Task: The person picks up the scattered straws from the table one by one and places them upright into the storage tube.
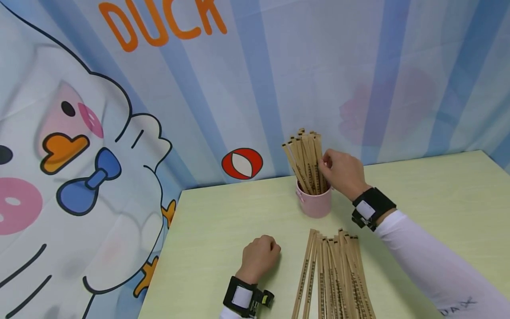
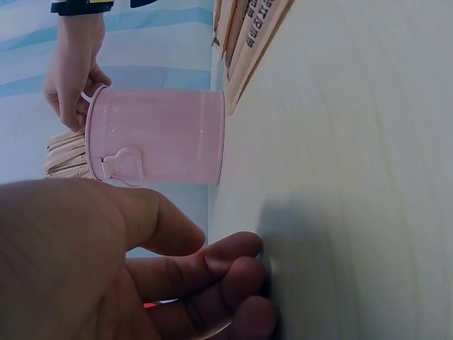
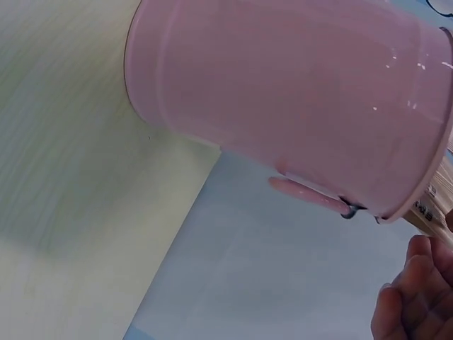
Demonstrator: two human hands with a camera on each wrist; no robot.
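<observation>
A small pink metal bucket (image 1: 314,206) stands upright near the back edge of the table, holding a bunch of chopsticks in brown paper sleeves (image 1: 304,161). At the bunch's right side, just above the rim, my right hand (image 1: 344,173) pinches a paper-sleeved pair of chopsticks between thumb and fingers; its lower end is hidden inside the bucket. My left hand (image 1: 259,257) rests on the table, front left of the bucket, fingers loosely curled around nothing (image 2: 191,276). More sleeved chopsticks (image 1: 334,274) lie in a loose row in front of the bucket.
The pale yellow-green table (image 1: 207,221) ends at the back against a blue striped cloth (image 1: 303,66) printed with a duck. A folded-down handle (image 3: 311,195) hangs on the bucket's side. Printed on the cloth is a red and white ball (image 1: 242,163).
</observation>
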